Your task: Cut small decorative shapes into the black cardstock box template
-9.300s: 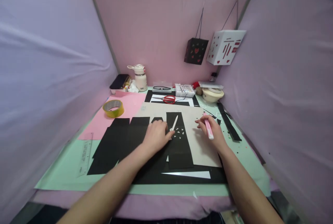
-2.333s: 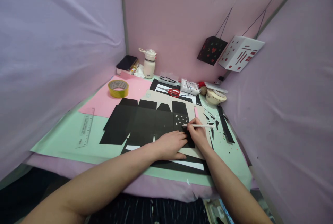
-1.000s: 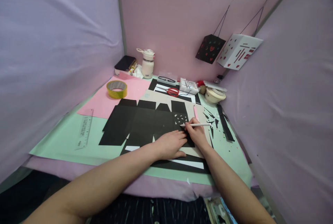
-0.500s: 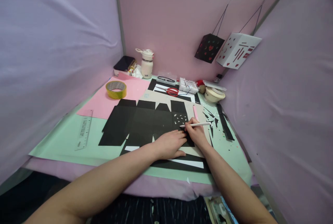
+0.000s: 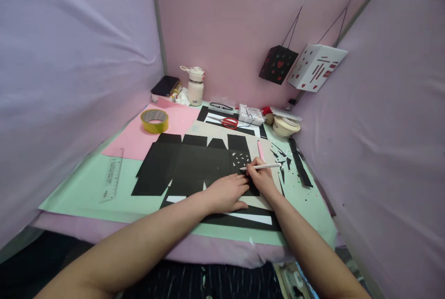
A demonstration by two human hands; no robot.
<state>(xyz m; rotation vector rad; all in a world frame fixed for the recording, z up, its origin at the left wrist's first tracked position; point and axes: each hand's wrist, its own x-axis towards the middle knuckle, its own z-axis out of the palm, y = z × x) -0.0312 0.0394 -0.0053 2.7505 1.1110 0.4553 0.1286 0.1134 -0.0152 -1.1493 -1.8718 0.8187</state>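
A flat black card box template (image 5: 191,160) with flaps lies on a beige board (image 5: 212,129). Small shapes are cut through its right panel, and the pale board shows through. My right hand (image 5: 260,179) pinches a slim white pen-shaped tool (image 5: 266,166), its tip down at the template just below the cut-outs; the tip is too small to make out. Flat on the template's lower edge rests my left hand (image 5: 227,192), fingers stretched out, fingertips close to my right hand. Beyond my right hand, a pink pen-shaped tool (image 5: 260,149) lies on the board.
Black paper scraps (image 5: 288,163) and a black strip (image 5: 301,163) lie at right. Red-handled scissors (image 5: 229,123), a marker box (image 5: 251,114) and a bottle (image 5: 195,88) stand behind. Yellow tape (image 5: 155,125) and a clear ruler (image 5: 113,176) are left. Two paper lanterns (image 5: 280,64) hang above.
The view has shifted very slightly. Both hands and the white tool stay in nearly the same place.
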